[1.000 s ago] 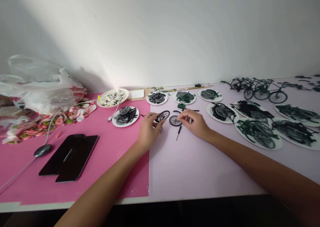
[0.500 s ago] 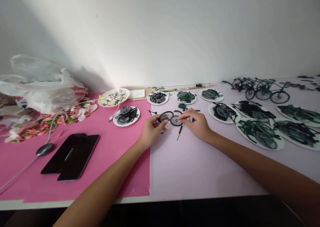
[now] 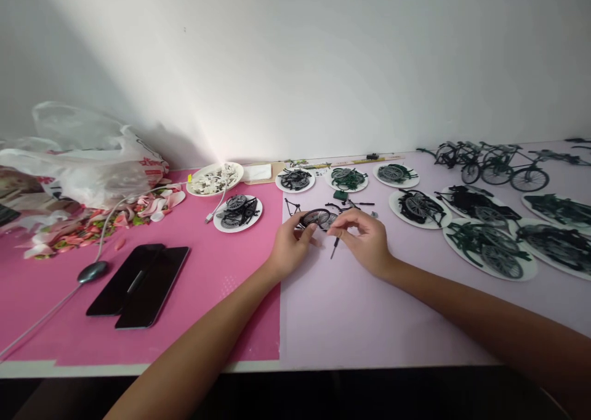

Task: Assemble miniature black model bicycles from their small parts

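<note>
My left hand (image 3: 292, 244) is closed around a small black spoked wheel (image 3: 318, 217), with thin black frame parts sticking out behind the fingers. Close by on the right, my right hand (image 3: 362, 238) has thumb and forefinger pinched together at the wheel's right side; whatever lies between those fingertips is too small to make out. A short black screwdriver (image 3: 333, 248) lies on the pale table just below the fingertips. Behind the hands are thin black parts (image 3: 364, 204) and a small green piece (image 3: 340, 195).
White plates of black and green bicycle parts (image 3: 237, 213) stand behind and to the right. Assembled toy bicycles (image 3: 530, 177) are at the back right. Two dark phones (image 3: 152, 287), a cable puck (image 3: 93, 271), petals (image 3: 69, 238) and a plastic bag (image 3: 99, 167) lie left.
The view has shifted slightly. My hands have drawn closer together, and the wheel is now more hidden between them. The right fingertips have come down nearer the screwdriver.
</note>
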The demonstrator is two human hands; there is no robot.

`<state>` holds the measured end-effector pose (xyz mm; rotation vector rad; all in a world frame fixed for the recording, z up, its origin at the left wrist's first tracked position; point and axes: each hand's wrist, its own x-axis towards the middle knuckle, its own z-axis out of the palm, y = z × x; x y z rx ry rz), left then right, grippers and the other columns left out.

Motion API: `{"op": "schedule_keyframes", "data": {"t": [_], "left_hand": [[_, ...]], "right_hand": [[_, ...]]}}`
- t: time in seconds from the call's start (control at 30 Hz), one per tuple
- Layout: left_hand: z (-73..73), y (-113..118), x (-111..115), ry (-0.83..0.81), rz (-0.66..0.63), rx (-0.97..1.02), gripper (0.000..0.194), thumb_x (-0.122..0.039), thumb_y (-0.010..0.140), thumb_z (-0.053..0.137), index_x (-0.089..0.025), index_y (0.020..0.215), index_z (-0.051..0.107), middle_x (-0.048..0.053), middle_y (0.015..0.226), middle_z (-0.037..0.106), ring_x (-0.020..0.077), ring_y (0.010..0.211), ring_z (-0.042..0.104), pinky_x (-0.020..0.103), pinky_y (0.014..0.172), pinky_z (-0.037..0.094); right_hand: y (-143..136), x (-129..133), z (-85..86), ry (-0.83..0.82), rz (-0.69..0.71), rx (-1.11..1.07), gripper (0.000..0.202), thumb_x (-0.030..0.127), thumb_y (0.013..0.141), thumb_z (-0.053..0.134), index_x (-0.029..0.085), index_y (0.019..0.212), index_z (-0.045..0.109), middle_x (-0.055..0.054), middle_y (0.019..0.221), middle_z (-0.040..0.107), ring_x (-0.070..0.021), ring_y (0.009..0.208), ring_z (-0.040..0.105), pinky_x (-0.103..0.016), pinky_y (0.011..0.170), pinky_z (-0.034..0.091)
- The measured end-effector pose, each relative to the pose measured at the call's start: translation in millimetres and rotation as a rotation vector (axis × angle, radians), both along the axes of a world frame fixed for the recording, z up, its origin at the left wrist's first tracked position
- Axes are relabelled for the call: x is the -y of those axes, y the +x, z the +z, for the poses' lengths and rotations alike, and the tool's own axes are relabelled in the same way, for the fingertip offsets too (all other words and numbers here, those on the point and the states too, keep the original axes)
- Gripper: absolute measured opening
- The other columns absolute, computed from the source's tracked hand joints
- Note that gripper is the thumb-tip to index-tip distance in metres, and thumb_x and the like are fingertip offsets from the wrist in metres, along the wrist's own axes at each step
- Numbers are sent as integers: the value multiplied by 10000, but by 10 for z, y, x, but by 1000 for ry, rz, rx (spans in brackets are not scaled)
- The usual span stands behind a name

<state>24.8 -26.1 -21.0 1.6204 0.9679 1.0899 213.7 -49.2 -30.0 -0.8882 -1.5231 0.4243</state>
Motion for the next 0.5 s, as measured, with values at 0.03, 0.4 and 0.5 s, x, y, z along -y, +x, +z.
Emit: {"op": "schedule_keyframes", "data": {"t": [0.03, 0.4, 0.5], "left_hand": [[-7, 8, 4, 15, 0, -25, 387, -448, 942, 638, -159, 1198, 659, 108, 1149, 740, 131, 591, 699, 272, 605, 569], [28, -3, 53, 302, 64, -346, 215, -238, 918, 631, -167, 1081, 752, 46, 879, 750, 112, 612, 542, 239, 597, 436], [45, 4, 80, 325, 44, -372, 233, -194, 909, 624, -172, 1103, 752, 44, 879, 748, 117, 629, 556, 240, 613, 443]], "right_hand": [[0, 4, 8, 23, 3, 21, 141, 280, 858, 812, 242, 801, 689, -23, 789, 713, -192, 757, 670, -339, 679, 555], [-12, -24, -9, 112, 26, 65, 151, 284, 872, 808, 244, 812, 675, -28, 793, 737, -189, 742, 689, -304, 580, 534], [-7, -23, -11, 117, 34, 70, 150, 292, 876, 804, 244, 818, 675, -30, 799, 730, -188, 744, 684, -302, 578, 533]]}}
